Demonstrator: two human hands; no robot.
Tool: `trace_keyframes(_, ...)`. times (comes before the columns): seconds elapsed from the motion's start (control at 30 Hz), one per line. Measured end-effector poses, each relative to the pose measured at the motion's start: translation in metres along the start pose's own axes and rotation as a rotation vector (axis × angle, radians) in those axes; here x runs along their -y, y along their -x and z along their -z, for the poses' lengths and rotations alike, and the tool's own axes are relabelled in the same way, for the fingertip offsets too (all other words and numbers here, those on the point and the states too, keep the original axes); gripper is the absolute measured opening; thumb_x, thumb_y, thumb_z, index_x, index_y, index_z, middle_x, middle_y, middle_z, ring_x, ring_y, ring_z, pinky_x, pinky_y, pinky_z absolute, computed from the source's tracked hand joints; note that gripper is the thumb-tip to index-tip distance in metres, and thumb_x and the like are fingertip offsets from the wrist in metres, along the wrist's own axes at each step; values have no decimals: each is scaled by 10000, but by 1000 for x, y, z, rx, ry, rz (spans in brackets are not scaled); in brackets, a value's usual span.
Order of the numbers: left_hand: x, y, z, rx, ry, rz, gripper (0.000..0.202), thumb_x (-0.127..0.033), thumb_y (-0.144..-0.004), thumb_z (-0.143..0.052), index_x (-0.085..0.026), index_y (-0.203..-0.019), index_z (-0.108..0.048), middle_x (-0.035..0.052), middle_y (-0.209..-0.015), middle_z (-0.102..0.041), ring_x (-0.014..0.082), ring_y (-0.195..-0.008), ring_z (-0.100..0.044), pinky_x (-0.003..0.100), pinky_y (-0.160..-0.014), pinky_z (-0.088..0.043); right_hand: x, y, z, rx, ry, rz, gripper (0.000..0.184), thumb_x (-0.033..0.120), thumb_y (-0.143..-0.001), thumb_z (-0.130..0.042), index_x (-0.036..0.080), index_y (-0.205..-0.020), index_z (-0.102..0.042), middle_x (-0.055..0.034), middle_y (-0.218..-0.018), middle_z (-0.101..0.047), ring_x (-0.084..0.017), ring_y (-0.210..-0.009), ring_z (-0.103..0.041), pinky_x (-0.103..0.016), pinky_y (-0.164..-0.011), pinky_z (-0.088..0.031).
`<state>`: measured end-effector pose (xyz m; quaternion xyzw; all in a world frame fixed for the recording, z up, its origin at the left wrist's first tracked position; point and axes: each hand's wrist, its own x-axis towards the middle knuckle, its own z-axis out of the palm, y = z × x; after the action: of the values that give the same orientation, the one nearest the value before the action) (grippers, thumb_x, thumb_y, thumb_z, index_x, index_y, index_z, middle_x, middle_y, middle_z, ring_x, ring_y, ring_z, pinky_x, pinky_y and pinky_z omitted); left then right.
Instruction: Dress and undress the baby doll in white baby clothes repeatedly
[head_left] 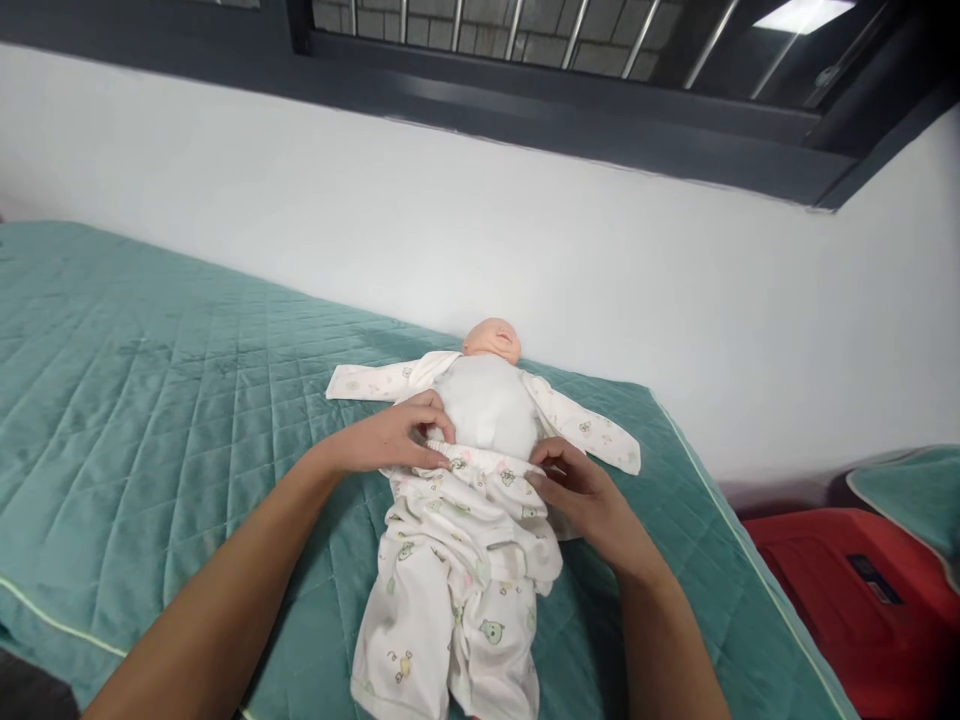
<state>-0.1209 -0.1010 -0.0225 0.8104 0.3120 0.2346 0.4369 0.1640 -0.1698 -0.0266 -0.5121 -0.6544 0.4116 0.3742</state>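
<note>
A baby doll (493, 340) lies on its back with its head toward the wall. Its torso (487, 400) is plain white, with an open patterned baby jacket (589, 425) spread out under it, sleeves to both sides. White printed baby pants (457, 570) cover the legs, their elastic waistband across the doll's belly. My left hand (412, 430) pinches the waistband at the left side, thumb outside and fingers at the inner edge. On the right side, my right hand (577, 490) grips the waistband between thumb and curled fingers.
Beneath the doll is a green quilted cover (187, 420) on a bed, its right edge sloping toward me. A white wall (337, 210) and a dark barred window frame (525, 100) rise behind. A red plastic object (840, 580) stands beyond the right edge.
</note>
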Motion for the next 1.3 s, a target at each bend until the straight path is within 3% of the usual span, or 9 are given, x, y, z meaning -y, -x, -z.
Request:
trace_keyframes(0.17,-3,1,-3,-81,-109,-20,267,-441,-775,-703,-195,-825,-613,23,-1079,-431,183,-1022,-457,264,-884,-383,0,-3,-2,-34,174,109,183,358,-840,-669,235,-809,-538,-12,-920,-477,-172,-841,-475,-294,-756,-392)
trace_keyframes(0.37,-2,0,-3,-128,-51,-77,300,-436,-862,-597,-180,-740,-501,7,-906,-509,149,-845,-490,259,-776,-382,2,-4,-7,-67,307,201,201,348,-907,-579,227,-773,-492,-23,-925,-520,-183,-870,-504,-307,-810,-387)
trace_keyframes(0.5,11,-11,-5,-316,-54,18,298,-463,-884,-538,-195,-773,-468,-17,-775,-515,143,-730,-459,261,-669,-350,-3,-11,-9,-159,263,93,236,411,-892,-582,227,-778,-488,12,-774,-507,-162,-735,-463,-280,-688,-361)
trace_keyframes(0.6,18,-23,-8,-464,-64,67,288,-468,-879,-532,-201,-793,-466,-24,-762,-512,148,-743,-463,260,-680,-352,-10,-23,-9,-231,189,-4,290,475,-873,-583,228,-757,-485,39,-660,-441,-141,-632,-401,-266,-602,-311)
trace_keyframes(0.67,22,-30,-10,-504,-11,100,291,-474,-873,-530,-201,-799,-465,-23,-764,-507,149,-754,-467,256,-687,-362,-17,-31,-9,-257,112,-33,315,511,-858,-587,232,-759,-480,47,-632,-425,-135,-603,-388,-259,-580,-305)
trace_keyframes(0.93,40,-24,-8,-407,481,214,371,-509,-743,-682,-181,-796,-517,-37,-705,-498,106,-630,-440,222,-581,-342,-31,-32,-6,-294,-43,-109,428,656,-759,-612,232,-766,-563,-12,-722,-618,-190,-690,-524,-303,-642,-427)
trace_keyframes(1.03,40,-14,-2,-342,473,253,346,-486,-756,-670,-166,-818,-553,-33,-687,-500,97,-606,-440,213,-558,-336,-32,-26,-1,-229,-64,-143,418,632,-785,-607,216,-767,-575,-8,-716,-610,-171,-667,-515,-286,-617,-421)
trace_keyframes(1.2,30,0,8,-121,317,213,236,-355,-775,-632,-173,-911,-571,-11,-789,-561,100,-658,-485,201,-584,-383,-30,-19,7,-98,-7,-152,351,547,-843,-591,197,-812,-597,11,-731,-582,-134,-659,-489,-244,-592,-405)
trace_keyframes(1.3,28,2,8,-106,273,216,216,-313,-746,-638,-177,-894,-557,-11,-793,-571,104,-666,-495,199,-577,-380,-24,-14,7,-46,-44,-118,307,508,-857,-597,201,-865,-589,7,-787,-603,-137,-710,-521,-245,-643,-422)
